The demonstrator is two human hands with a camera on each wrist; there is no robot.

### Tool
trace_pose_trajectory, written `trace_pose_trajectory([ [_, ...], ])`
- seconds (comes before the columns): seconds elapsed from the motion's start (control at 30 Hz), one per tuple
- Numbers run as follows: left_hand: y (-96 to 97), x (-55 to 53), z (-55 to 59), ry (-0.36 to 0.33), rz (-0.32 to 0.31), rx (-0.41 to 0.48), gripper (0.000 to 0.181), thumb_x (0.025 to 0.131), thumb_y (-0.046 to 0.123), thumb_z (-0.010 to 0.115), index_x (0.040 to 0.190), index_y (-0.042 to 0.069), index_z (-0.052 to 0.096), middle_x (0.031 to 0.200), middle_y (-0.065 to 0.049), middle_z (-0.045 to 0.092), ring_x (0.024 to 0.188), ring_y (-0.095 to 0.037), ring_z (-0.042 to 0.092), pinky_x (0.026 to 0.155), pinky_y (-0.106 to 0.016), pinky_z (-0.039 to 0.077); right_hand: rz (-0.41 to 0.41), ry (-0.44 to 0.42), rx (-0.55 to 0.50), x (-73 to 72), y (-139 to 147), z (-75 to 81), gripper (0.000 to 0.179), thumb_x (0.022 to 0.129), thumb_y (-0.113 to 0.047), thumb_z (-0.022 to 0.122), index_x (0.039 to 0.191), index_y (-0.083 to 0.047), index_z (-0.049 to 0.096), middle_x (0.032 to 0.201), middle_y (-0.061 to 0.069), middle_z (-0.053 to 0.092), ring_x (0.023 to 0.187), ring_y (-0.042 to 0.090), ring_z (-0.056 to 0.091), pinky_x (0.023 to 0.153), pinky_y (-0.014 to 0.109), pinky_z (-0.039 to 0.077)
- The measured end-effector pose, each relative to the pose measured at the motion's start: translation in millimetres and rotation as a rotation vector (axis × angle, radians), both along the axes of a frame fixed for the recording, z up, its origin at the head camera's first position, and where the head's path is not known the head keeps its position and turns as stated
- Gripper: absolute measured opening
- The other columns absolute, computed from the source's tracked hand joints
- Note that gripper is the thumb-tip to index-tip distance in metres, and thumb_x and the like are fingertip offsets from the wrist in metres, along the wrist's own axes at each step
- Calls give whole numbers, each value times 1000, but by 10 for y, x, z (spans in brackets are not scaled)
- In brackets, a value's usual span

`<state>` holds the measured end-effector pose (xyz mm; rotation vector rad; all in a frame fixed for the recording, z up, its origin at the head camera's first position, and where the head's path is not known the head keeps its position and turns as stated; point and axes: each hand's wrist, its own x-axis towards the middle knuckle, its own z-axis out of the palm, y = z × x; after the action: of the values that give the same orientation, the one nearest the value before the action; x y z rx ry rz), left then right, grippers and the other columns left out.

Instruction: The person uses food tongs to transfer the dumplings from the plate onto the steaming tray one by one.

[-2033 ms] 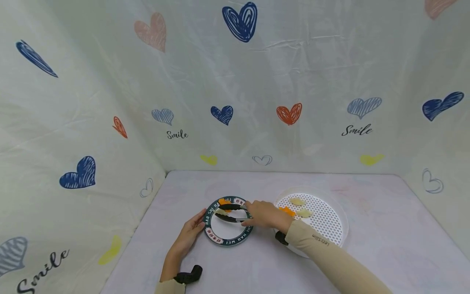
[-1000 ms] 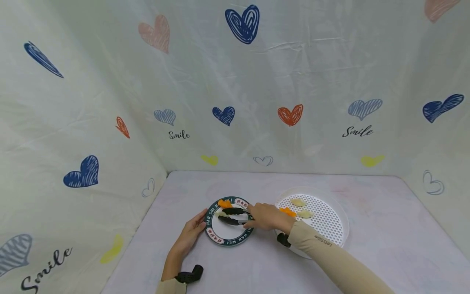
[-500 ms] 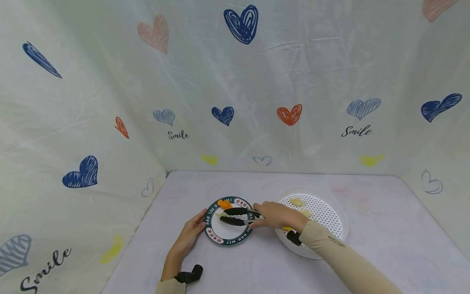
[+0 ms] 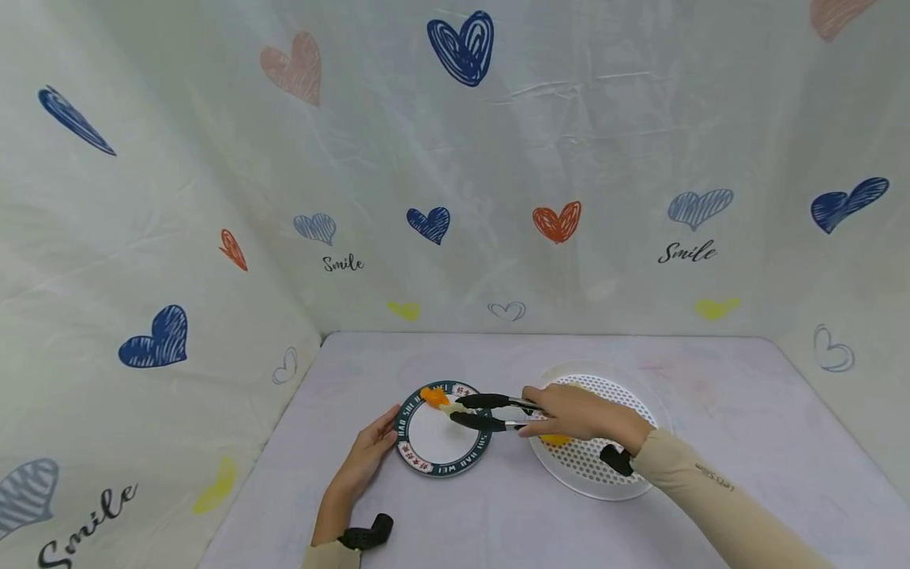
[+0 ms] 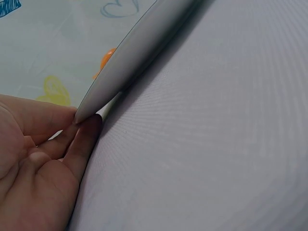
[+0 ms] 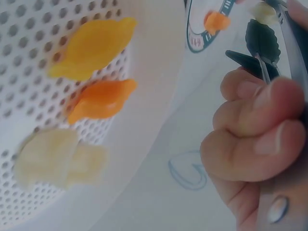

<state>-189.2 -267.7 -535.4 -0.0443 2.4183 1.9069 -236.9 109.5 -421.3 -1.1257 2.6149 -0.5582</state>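
Note:
My left hand [image 4: 370,450] pinches the left rim of a round white plate [image 4: 430,466] with a green lettered border; in the left wrist view the fingers [image 5: 86,137] hold that edge from beneath. My right hand [image 4: 579,411] grips metal tongs with black tips [image 4: 472,422], which reach over the plate's right part. A pale piece [image 4: 453,408] sits right at those tips. Beside it, near the far rim, lies an orange piece [image 4: 434,397]. In the right wrist view, the right hand's fingers [image 6: 255,110] curl round the tongs' handles.
A round white perforated tray [image 4: 583,466] stands to the plate's right, partly under my right forearm. It bears a yellow piece [image 6: 94,48], an orange piece [image 6: 102,100] and a pale mushroom-shaped piece [image 6: 43,156]. A curtain printed with hearts [image 4: 430,225] hangs behind the table.
My right hand and the tongs have moved right, from the plate's middle toward its right rim. The pale piece has shifted right with the tips. Left hand and plate stay in place.

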Motion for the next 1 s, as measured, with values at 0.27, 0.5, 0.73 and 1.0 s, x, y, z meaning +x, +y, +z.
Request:
trace_pose_trajectory([
  [0.27,-15,-15,-9,1,-5,9,51,103,3,48,152,-1,36,159,-16,31,147,-34,26,118,-45,23,-13,19,-10,45,322,70,48,92,-60,59,107,-14,57,74,-11,48,66,6,45,59,26,41],
  [0.5,-8,-16,-26,-4,-6,16,51,103,4,48,152,0,35,159,-16,32,147,-33,27,118,-44,23,-66,-14,-9,140,591,139,61,93,-63,56,124,-10,56,88,-11,58,74,8,52,68,32,49],
  [0.73,1,-19,-27,-1,-8,8,51,104,4,48,152,0,35,159,-16,31,147,-32,26,117,-43,23,-113,-25,-7,208,857,144,63,92,-56,62,128,-4,56,104,0,66,85,13,60,76,39,56],
  [1.0,6,-7,-31,1,1,2,51,103,3,48,152,0,35,159,-15,32,147,-32,27,117,-42,23,-164,-37,15,275,1099,108,68,91,-59,62,128,-3,56,108,5,67,86,13,59,77,42,56],
])
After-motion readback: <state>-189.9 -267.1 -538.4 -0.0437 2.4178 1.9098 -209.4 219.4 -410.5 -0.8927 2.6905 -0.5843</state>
